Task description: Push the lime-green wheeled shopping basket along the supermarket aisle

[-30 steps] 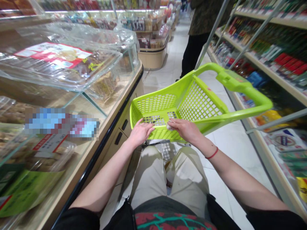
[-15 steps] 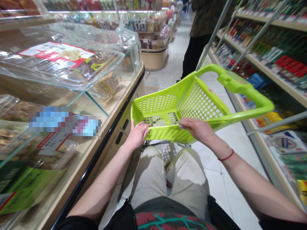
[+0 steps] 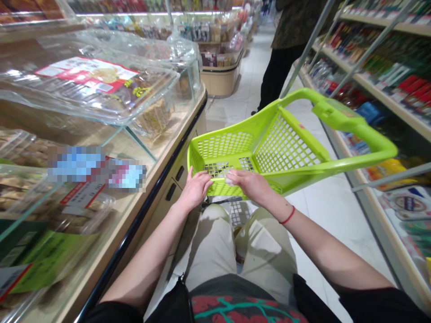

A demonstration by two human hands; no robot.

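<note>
A lime-green shopping basket cart (image 3: 292, 179) stands just in front of my knees, its looped handle toward the right. The near rim of its basket is in my left hand (image 3: 195, 187), at the left corner, with the fingers bent over it. My right hand (image 3: 247, 183) is at the same rim, a little to the right, closed on a small crumpled white wipe (image 3: 229, 178). Through the mesh, the basket's inside shows bare green plastic and the grid of its floor.
On the left runs a glass-fronted counter (image 3: 134, 224) with packaged food. Shelves of goods (image 3: 387, 85) line the right side. Ahead, a person in dark trousers (image 3: 278, 74) stands in the tiled aisle.
My right hand has slid left along the near rim, closer to my left hand. My left hand stays at the corner. The view has shifted slightly.
</note>
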